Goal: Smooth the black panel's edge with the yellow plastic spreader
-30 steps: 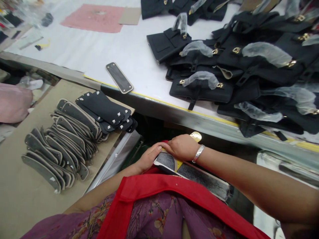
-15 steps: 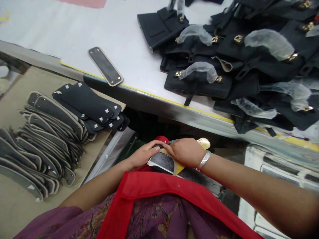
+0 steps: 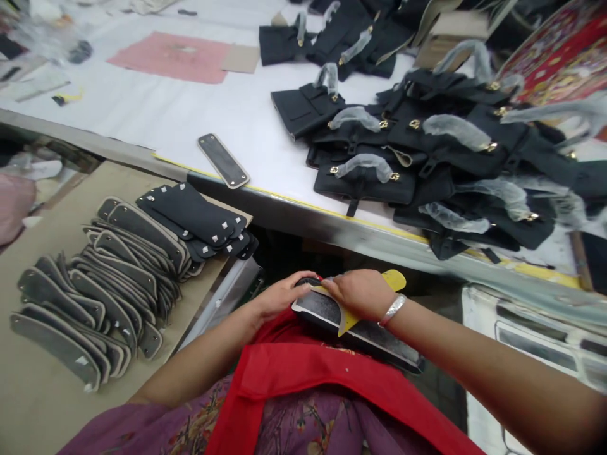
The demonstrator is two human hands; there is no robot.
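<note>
A long dark panel (image 3: 374, 335) with a pale rim lies across my lap on red cloth (image 3: 308, 373). My left hand (image 3: 277, 297) rests on its left end, fingers curled over the edge. My right hand (image 3: 358, 294), with a silver bangle at the wrist, presses a flat yellow tool (image 3: 393, 280) onto the panel, its fingers closed over the tool.
Stacks of similar dark panels (image 3: 95, 284) lie fanned on a cardboard-topped surface at my left. One single panel (image 3: 222, 160) lies on the white table (image 3: 165, 114) near its edge. A heap of black handbags (image 3: 427, 158) with wrapped handles fills the table's right side. A pink sheet (image 3: 171, 57) lies far back.
Both hands stay on the panel in my lap. The view has tilted up, showing more of the far table. The yellow tool shows more beyond my right hand.
</note>
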